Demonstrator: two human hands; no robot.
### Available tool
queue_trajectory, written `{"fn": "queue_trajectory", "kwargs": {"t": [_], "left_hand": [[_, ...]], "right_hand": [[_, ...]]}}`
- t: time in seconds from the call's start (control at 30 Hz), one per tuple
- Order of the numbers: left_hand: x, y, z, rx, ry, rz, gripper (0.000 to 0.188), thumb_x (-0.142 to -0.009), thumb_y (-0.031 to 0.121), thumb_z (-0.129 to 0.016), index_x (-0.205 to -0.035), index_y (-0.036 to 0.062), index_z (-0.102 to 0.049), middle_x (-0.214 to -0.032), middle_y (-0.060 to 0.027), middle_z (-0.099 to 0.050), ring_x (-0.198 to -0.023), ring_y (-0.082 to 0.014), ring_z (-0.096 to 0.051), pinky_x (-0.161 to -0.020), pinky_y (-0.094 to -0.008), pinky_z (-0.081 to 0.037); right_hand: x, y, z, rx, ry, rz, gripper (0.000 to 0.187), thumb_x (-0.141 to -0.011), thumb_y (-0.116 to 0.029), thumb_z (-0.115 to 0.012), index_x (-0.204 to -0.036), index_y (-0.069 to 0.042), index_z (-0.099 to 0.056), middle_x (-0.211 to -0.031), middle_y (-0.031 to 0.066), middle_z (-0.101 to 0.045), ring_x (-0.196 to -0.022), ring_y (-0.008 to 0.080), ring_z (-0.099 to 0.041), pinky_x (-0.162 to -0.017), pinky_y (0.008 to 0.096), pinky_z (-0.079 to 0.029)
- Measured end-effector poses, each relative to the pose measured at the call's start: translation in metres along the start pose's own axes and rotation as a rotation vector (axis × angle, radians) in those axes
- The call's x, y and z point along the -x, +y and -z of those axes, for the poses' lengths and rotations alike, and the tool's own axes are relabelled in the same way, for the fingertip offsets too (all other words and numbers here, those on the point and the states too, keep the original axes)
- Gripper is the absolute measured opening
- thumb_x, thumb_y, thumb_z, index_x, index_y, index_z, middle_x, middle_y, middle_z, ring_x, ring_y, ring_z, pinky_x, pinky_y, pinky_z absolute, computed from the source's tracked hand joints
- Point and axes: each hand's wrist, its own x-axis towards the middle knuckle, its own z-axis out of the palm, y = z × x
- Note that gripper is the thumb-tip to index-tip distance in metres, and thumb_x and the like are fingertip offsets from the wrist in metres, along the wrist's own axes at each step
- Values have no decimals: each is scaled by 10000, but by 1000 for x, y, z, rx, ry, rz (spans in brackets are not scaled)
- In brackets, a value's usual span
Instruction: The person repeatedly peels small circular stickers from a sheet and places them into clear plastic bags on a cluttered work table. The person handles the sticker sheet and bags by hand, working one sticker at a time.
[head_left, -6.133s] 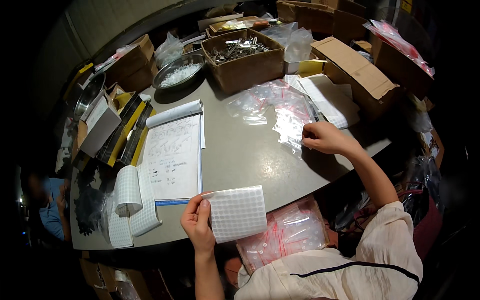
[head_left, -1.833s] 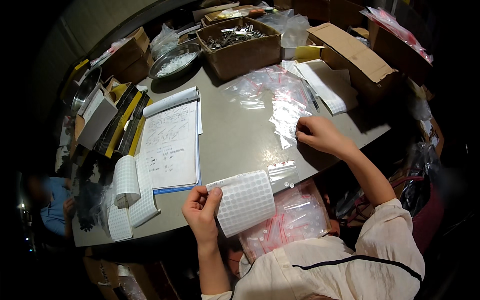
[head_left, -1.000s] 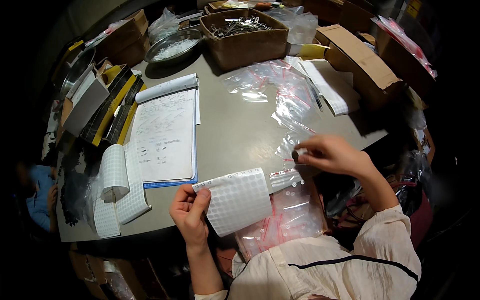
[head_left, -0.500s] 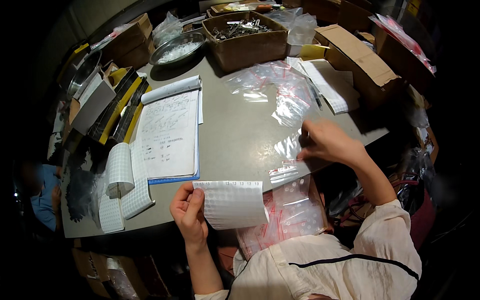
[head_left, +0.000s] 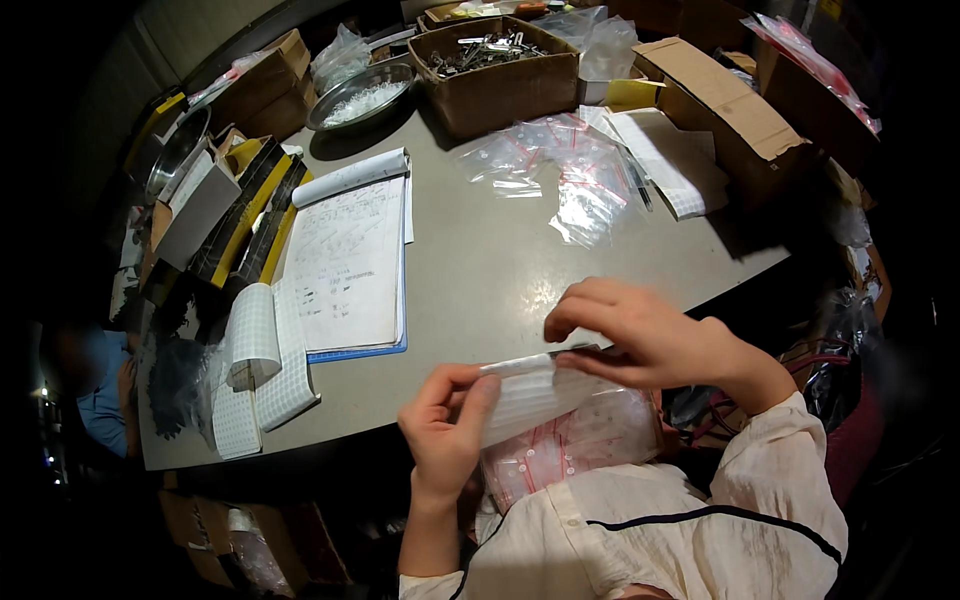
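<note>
My left hand (head_left: 447, 420) pinches a white sheet of small labels (head_left: 530, 397) by its left edge, thumb on top. The sheet is tilted, held just off the table's near edge. My right hand (head_left: 635, 335) is over the sheet's upper right edge, its fingers curved and a gap showing between forefinger and thumb. Its thumb seems to touch the sheet; whether a label is on a fingertip is too small to tell. Below the sheet, clear zip bags with red lines (head_left: 545, 462) lie in a pile at my lap.
On the table (head_left: 460, 270) lie an open notepad (head_left: 345, 270), curled label sheets (head_left: 285, 375) and more clear bags (head_left: 585, 195). Behind stand a metal bowl of white pieces (head_left: 365, 100) and a cardboard box of metal parts (head_left: 495, 95). A person in blue (head_left: 105, 400) is at far left.
My right hand has come from the small clear bags on the table to the label sheet. Those near bags no longer show on the tabletop. My left hand has moved right and tilted the sheet.
</note>
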Motion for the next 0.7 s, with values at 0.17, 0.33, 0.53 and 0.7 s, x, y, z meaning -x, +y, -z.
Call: {"fn": "queue_trajectory", "kwargs": {"t": [0.17, 0.33, 0.53, 0.7], "left_hand": [[-2, -2, -16, -215, -23, -129, 61, -930, -21, -719, -974, -56, -695, -856, -26, -709, -759, -48, -624, -694, -198, -504], [-10, -7, -18, -255, -5, -183, 84, -926, 6, -738, -968, -59, -705, -833, -28, -715, -727, -40, -615, -652, -189, -485], [-24, -7, -20, -164, -24, 13, 111, -936, 70, -737, -957, -34, -706, -743, -28, -715, -682, -29, -590, -608, -204, -463], [-39, -27, -5, -84, 27, 106, 119, -940, 84, -718, -951, -33, -701, -739, -12, -714, -668, -30, -582, -602, -210, -462]], "right_hand": [[-10, -3, -21, 38, -3, 71, 419, -685, 35, -681, -1081, -54, -578, -1004, 135, -568, -968, 374, -560, -853, 438, -471], [-13, -2, -33, 200, 155, 149, 303, -712, 1, -699, -995, -44, -598, -927, 112, -575, -870, 320, -576, -776, 403, -485], [-12, 2, -38, 422, 253, 242, 288, -733, -14, -765, -999, -27, -656, -916, 84, -630, -800, 266, -614, -696, 361, -505], [-12, 30, -21, 340, 226, 247, 277, -723, -70, -701, -991, -57, -632, -961, 109, -623, -869, 299, -625, -763, 393, -530]]}}
